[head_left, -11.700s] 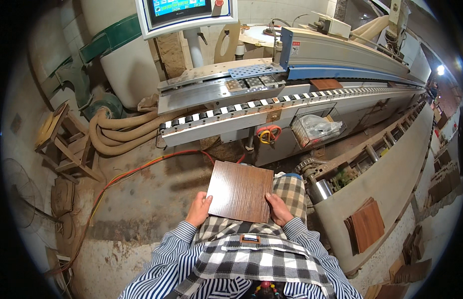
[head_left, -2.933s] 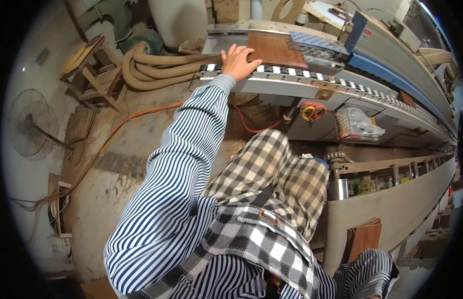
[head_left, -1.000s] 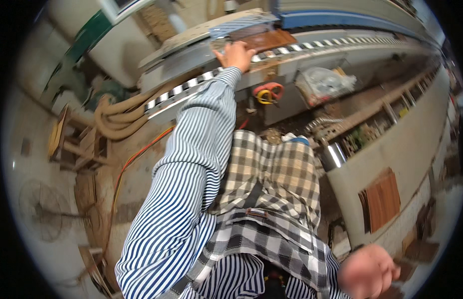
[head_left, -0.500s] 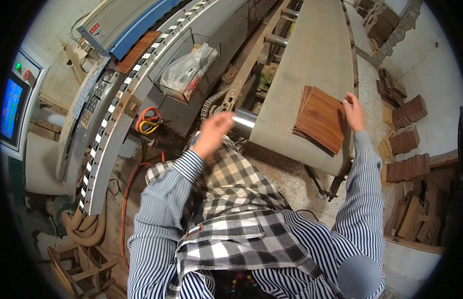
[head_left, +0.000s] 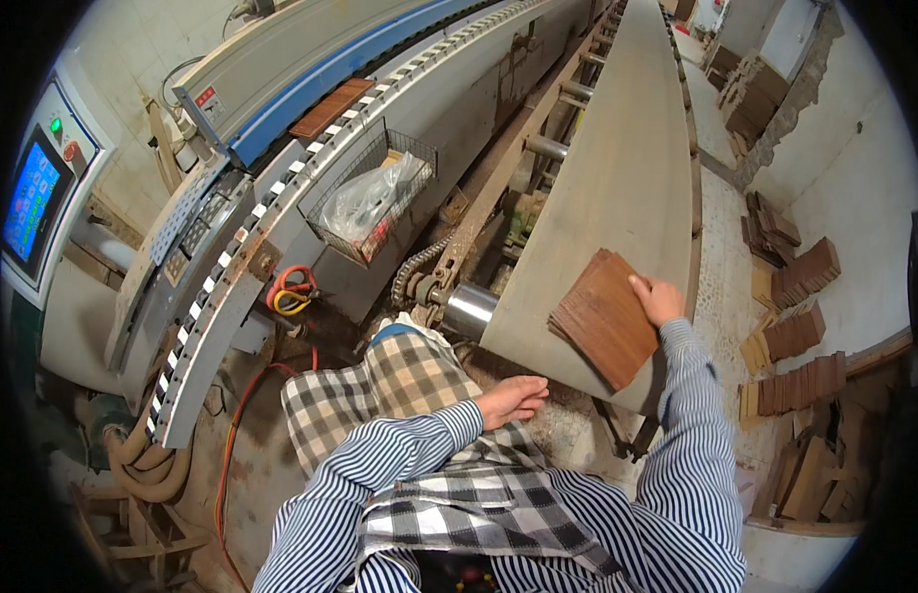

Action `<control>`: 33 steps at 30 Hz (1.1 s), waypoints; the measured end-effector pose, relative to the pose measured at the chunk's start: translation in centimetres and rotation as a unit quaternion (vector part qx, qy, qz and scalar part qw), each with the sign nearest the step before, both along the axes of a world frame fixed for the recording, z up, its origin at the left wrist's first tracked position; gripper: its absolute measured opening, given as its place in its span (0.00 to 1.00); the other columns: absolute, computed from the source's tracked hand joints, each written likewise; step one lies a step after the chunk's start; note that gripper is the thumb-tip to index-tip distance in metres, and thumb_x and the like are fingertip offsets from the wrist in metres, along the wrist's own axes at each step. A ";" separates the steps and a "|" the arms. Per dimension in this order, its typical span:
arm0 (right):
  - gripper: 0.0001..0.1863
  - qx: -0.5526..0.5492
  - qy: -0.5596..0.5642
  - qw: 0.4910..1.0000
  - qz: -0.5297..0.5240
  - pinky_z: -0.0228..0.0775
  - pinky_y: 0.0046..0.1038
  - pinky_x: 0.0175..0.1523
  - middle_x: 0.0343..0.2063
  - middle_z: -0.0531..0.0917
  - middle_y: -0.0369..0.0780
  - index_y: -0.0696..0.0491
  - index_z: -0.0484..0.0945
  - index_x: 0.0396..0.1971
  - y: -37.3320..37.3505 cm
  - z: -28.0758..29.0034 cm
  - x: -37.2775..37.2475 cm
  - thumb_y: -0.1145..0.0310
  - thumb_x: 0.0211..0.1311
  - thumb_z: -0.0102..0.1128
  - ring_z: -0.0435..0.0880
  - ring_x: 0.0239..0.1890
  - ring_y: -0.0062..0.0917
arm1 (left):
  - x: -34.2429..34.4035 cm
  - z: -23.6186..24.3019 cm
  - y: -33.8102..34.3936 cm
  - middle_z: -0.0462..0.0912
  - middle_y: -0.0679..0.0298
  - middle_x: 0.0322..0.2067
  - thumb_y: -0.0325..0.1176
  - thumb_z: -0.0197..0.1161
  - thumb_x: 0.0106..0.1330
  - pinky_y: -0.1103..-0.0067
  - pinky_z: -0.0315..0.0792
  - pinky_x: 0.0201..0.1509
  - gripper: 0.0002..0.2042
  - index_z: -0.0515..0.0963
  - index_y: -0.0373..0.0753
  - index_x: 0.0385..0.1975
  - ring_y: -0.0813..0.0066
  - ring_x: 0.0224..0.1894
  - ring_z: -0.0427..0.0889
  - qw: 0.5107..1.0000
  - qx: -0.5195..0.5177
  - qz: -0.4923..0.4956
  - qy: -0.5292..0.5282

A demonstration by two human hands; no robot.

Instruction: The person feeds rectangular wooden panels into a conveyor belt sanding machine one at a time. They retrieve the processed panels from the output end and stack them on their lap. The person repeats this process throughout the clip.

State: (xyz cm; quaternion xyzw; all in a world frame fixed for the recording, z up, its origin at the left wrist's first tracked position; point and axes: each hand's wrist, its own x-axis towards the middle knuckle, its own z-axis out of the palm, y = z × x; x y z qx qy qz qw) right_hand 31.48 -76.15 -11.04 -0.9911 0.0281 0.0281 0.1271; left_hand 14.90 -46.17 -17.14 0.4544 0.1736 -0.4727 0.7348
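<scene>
From my remote post I see a stack of thin brown wood panels [head_left: 605,318], rectangular with a fine straight grain, lying flat on a broad grey conveyor belt [head_left: 627,168] that runs away over a shiny steel roller [head_left: 469,312]. My right hand [head_left: 657,298] rests on the stack's far corner, fingers curled over the top panel's edge. My left hand [head_left: 513,399] hangs free above a checked apron [head_left: 399,381], fingers loosely spread and holding nothing, well apart from the stack. Both sleeves are blue-and-white striped cloth. To the left a long edge-banding machine [head_left: 310,109] with a blue rail carries one more brown panel [head_left: 330,107] on its black-and-white feed track. Below it hangs a wire basket [head_left: 370,203] with a crumpled clear plastic bag, and beside that a coil of red and yellow cable [head_left: 293,289]. A control screen [head_left: 32,203] glows at the far left. More brown panels [head_left: 790,336] lie heaped on the floor at the right.
</scene>
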 end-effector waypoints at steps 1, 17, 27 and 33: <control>0.33 -0.021 -0.026 0.999 -0.023 0.71 0.43 0.47 0.36 0.82 0.52 0.54 0.80 0.44 0.7 -0.2 -1.5 0.37 0.60 0.44 0.81 0.41 0.45 | 0.2 0.1 -0.3 0.73 0.70 0.53 0.49 0.56 0.66 0.80 0.71 0.51 0.25 0.65 0.44 0.59 0.83 0.47 0.74 1.000 -0.001 -0.007 0.001; 0.23 0.303 -0.112 0.943 -0.081 0.72 0.32 0.41 0.38 0.82 0.45 0.58 0.77 0.49 6.3 -2.9 -16.8 0.56 0.60 0.60 0.81 0.36 0.32 | -0.7 6.3 2.4 0.76 0.51 0.47 0.41 0.63 0.63 0.76 0.76 0.44 0.29 0.61 0.24 0.54 0.68 0.42 0.81 0.964 0.112 0.156 -0.182; 0.30 0.793 0.335 0.495 0.121 0.62 0.35 0.63 0.59 0.70 0.41 0.56 0.58 0.63 21.7 1.4 -14.0 0.64 0.64 0.56 0.70 0.59 0.28 | -10.7 12.7 16.6 0.76 0.55 0.48 0.32 0.63 0.63 0.76 0.74 0.51 0.24 0.62 0.29 0.55 0.70 0.47 0.78 0.886 0.107 0.371 -0.258; 0.38 0.740 0.544 0.360 0.165 0.52 0.36 0.69 0.66 0.58 0.42 0.54 0.47 0.68 33.3 0.4 -17.0 0.69 0.63 0.56 0.59 0.66 0.31 | -21.3 10.4 24.3 0.76 0.57 0.49 0.38 0.57 0.68 0.76 0.72 0.52 0.22 0.65 0.29 0.56 0.71 0.48 0.77 0.816 0.245 0.458 -0.254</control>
